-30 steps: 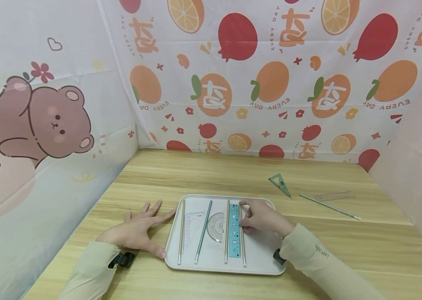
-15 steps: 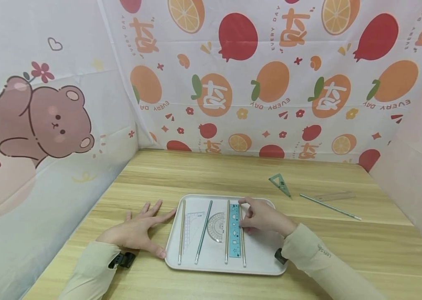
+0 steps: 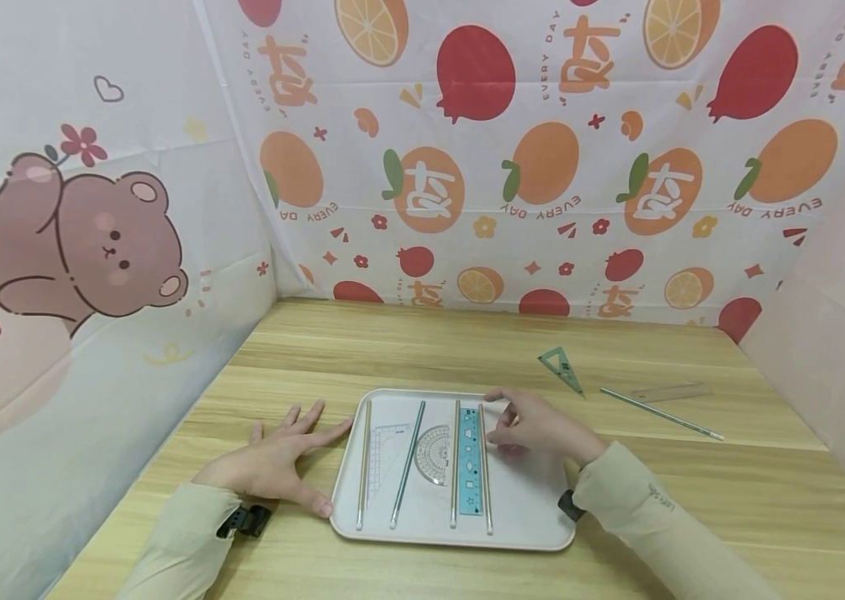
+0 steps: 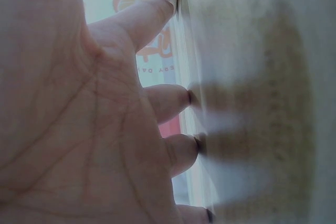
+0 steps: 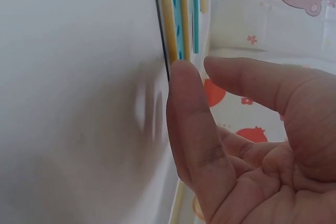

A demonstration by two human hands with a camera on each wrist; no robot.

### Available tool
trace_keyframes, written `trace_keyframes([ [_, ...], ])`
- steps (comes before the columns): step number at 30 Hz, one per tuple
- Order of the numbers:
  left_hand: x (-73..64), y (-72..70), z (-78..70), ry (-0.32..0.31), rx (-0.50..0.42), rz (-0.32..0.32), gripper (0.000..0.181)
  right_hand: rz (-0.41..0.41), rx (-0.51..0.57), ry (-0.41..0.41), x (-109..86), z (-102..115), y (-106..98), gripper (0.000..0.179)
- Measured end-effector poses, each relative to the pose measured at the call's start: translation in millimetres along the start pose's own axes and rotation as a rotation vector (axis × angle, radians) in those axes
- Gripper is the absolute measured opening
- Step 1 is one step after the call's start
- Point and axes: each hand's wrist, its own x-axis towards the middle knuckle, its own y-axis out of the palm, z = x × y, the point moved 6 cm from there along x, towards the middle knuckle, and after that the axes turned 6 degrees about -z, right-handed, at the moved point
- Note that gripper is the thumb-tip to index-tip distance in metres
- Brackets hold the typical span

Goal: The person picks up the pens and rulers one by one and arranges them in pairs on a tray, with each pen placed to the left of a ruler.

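The rightmost gold-coloured wooden pencil (image 3: 486, 468) lay lengthwise on a white rounded rectangular tray (image 3: 527, 508), just beside a turquoise ruler printed with shapes (image 3: 471, 462). The right hand (image 3: 538, 425) was just to the pencil's right, thumb and index finger parted and gripping nothing; whether a fingertip touched the pencil could not be told. Left of the ruler came a second gold pencil (image 3: 456, 463), a clear plastic protractor (image 3: 433, 455), a slanted teal pencil (image 3: 408, 464), a clear plastic set square (image 3: 375, 458) and a third gold pencil (image 3: 364, 464). The left hand (image 3: 272, 462) was spread wide, holding nothing, its thumb touching the tray's left rim. Beyond the tray, on the wood-grained desk (image 3: 392, 342), were a green triangular set square (image 3: 570, 378), a green pencil (image 3: 662, 413) and, near that, a clear ruler (image 3: 681, 390).
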Motion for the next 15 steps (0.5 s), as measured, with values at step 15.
trace_keyframes([
  [15,-1.7,0.1,-2.7,0.014,-0.007,0.006,0.124,0.001,0.1,0.029,12.2,-2.5,-23.8,0.07],
])
